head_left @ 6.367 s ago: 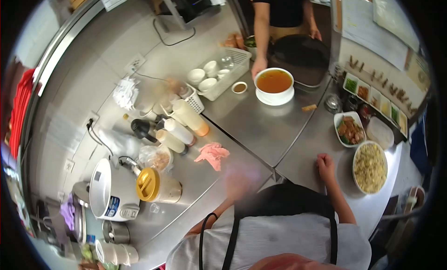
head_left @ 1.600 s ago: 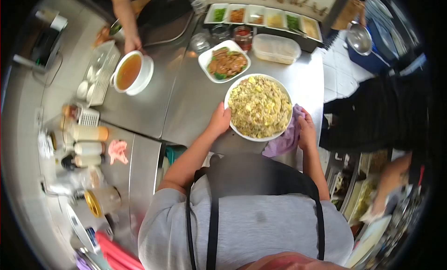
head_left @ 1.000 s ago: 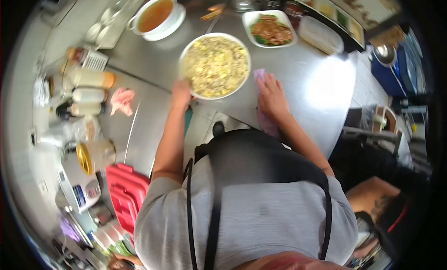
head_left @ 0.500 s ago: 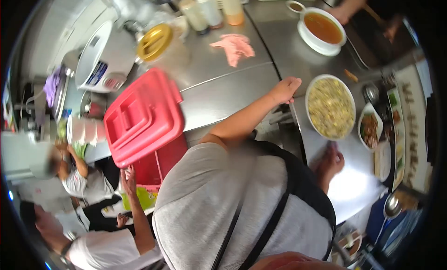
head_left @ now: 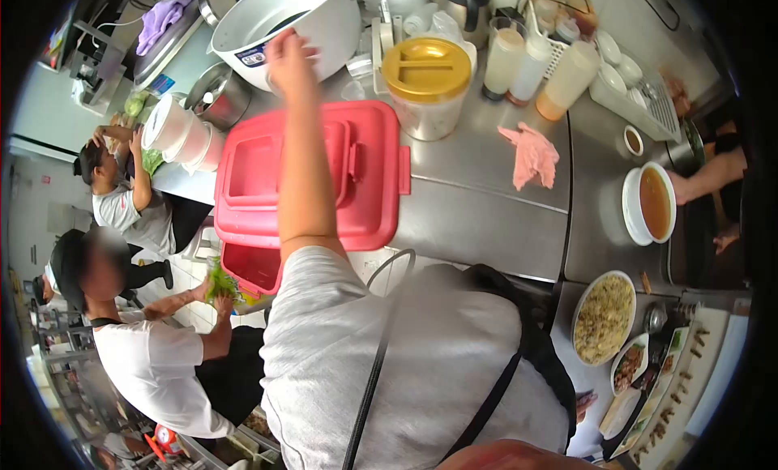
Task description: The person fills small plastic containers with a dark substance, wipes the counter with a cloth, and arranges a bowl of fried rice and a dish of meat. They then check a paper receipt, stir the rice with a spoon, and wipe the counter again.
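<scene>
My left hand (head_left: 290, 62) is raised at the near side of a large white rice cooker (head_left: 336, 32). Its fingers look apart and slightly bent, blurred by motion, and I see nothing in them. Beneath my left forearm lies the red lid (head_left: 373, 219) of a red bin (head_left: 247, 267). My right hand (head_left: 584, 405) is low at my right side, mostly hidden by my body. Its visible fingers are stretched out and hold nothing I can see. Above it stand a bowl of fried rice (head_left: 604, 318) and a smaller dish of chopped meat (head_left: 628, 366).
A gold-lidded tub (head_left: 429, 85), squeeze bottles (head_left: 567, 81) and a pink cloth (head_left: 531, 155) occupy the steel counter. At right, another person's hand (head_left: 687, 188) is beside a bowl of soup (head_left: 655, 202). A co-worker (head_left: 154, 365) at left handles green leaves (head_left: 219, 284).
My left hand has swung from beside the fried rice to the rice cooker, its fist loosening. My right hand has drawn away from the rice bowl. My view has turned left.
</scene>
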Tool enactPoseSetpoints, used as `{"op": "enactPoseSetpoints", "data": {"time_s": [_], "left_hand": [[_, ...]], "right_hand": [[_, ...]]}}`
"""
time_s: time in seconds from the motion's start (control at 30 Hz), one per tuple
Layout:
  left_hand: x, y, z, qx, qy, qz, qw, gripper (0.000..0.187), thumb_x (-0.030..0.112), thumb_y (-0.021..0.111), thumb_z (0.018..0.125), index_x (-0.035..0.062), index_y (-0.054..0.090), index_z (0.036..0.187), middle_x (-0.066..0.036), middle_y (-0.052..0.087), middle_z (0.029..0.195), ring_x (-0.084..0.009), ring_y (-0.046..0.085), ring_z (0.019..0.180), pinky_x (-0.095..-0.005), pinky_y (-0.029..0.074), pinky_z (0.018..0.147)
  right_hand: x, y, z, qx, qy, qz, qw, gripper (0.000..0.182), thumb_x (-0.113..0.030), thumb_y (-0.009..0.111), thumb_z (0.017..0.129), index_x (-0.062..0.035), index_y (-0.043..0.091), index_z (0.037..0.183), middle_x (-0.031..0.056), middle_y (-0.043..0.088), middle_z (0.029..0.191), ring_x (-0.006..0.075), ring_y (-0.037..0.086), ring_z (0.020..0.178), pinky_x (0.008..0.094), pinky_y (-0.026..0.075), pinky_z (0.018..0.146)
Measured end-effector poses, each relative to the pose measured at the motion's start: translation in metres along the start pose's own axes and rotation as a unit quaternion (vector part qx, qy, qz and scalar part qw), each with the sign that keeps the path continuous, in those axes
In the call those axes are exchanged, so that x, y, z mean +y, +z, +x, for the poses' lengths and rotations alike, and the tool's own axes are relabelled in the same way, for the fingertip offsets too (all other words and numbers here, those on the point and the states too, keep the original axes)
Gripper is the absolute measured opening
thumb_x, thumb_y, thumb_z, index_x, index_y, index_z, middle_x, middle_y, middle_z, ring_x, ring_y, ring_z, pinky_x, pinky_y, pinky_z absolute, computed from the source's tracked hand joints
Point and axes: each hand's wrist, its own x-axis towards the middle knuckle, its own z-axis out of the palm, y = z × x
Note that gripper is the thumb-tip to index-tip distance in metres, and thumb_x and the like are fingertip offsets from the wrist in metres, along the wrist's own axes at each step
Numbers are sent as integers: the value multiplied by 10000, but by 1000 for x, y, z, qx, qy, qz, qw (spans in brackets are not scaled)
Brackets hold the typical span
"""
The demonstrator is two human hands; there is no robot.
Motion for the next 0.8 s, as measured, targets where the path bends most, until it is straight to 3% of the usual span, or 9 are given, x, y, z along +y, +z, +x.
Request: {"op": "enactPoseSetpoints", "data": {"time_s": [0.17,0.23,0.3,0.5,0.53,0.6,0.63,0.73,0.8], "left_hand": [[-74,-145,117,234,-76,142,959,417,154,496,713,-34,421,1077,-169,550,889,-238,574,697,-324,468,571],[-80,-179,132,303,-20,445,843,482,166,507,679,-76,411,1084,-241,526,985,-331,551,865,-376,442,764],[-68,-188,138,302,-25,444,843,523,183,520,656,-98,415,1084,-288,488,1046,-377,491,987,-356,377,876],[-101,-234,188,196,-82,572,792,618,266,560,684,-49,345,1171,-313,407,1103,-418,450,1000,-433,360,887],[-118,-265,207,86,-36,793,602,404,257,528,719,12,478,1036,-235,488,1040,-363,499,957,-417,413,783],[-74,-210,173,-211,-3,933,291,215,230,460,780,132,651,766,-77,615,812,-228,590,805,-376,470,582],[-81,-212,171,-249,40,935,249,214,231,459,781,131,647,770,-79,614,814,-229,589,806,-377,469,585],[-119,-188,171,-196,65,881,426,211,235,455,784,127,637,784,-83,612,821,-232,588,810,-378,468,593],[-147,-161,161,-138,28,753,643,210,238,453,786,125,630,793,-86,610,826,-234,587,813,-379,467,599]], "right_hand": [[-28,0,2,-38,4,-56,998,416,-294,415,799,-268,405,1214,82,559,999,282,551,868,417,430,739],[-30,6,6,-55,-12,-77,995,424,-284,423,795,-246,401,1217,91,555,1006,286,547,876,415,428,746],[-27,13,14,-77,-32,-93,992,433,-273,431,791,-223,397,1220,100,551,1013,291,543,884,414,426,753],[14,58,52,-189,-139,-93,968,463,-242,455,780,-156,383,1230,126,540,1035,305,532,907,411,419,774],[29,71,63,-215,-168,-71,959,469,-236,459,778,-145,381,1232,130,538,1039,307,530,911,410,418,778],[73,100,82,-262,-223,-11,939,480,-226,467,775,-123,377,1235,139,534,1046,311,526,919,409,416,785],[85,104,81,-269,-243,17,932,486,-221,471,773,-111,374,1236,144,532,1049,314,524,922,408,415,788],[37,32,36,-210,-228,-23,951,526,-132,488,711,-3,365,1205,207,450,1154,335,430,1056,384,329,917],[23,23,20,-211,-77,-9,974,470,-141,430,719,-169,422,1188,182,478,1115,334,448,1044,419,369,874]]}}
